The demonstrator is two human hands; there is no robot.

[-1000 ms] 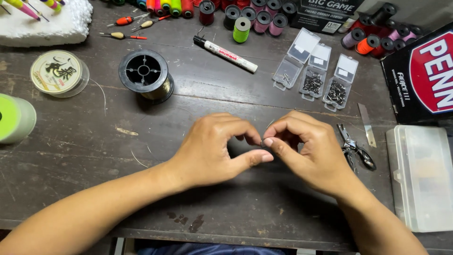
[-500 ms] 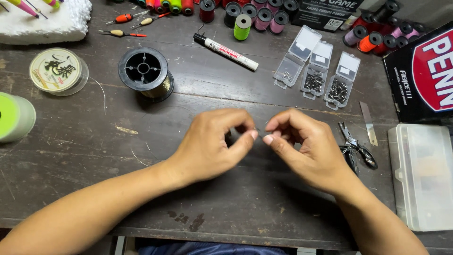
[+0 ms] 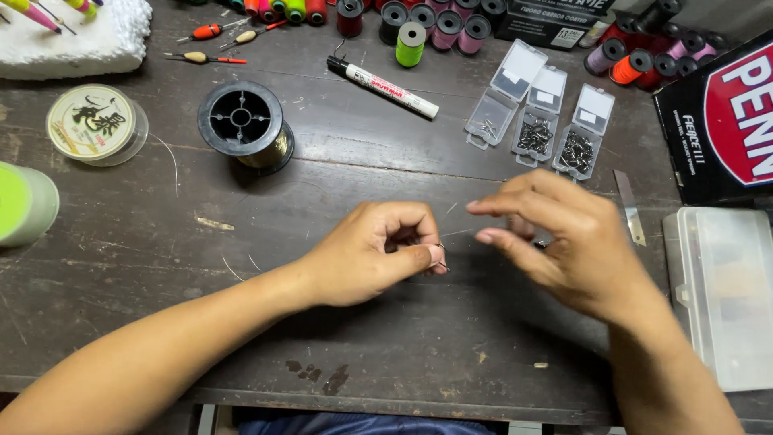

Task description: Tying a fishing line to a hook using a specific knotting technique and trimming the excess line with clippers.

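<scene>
Taking the black spool as my mark: well to its right stand three small clear boxes with lids flipped open, the left one nearly bare with a few tiny hooks, the middle and right ones heaped with dark metal bits. Farther right, at the table's edge, lies a larger frosted plastic case, shut, its contents too blurred to tell.

Below and right of the spool, my left hand pinches a small hook between thumb and forefinger, pressed tight. Half a second ago my right hand nearly touched the left; it has since drawn off to the right and lifted, fingers loosely spread, thumb and forefinger apart, and it now hides the pliers.

The hook's shank runs roughly upright, its bend downward. A thin line leads from it rightward toward my right fingers; I cannot tell whether they grip it.
</scene>
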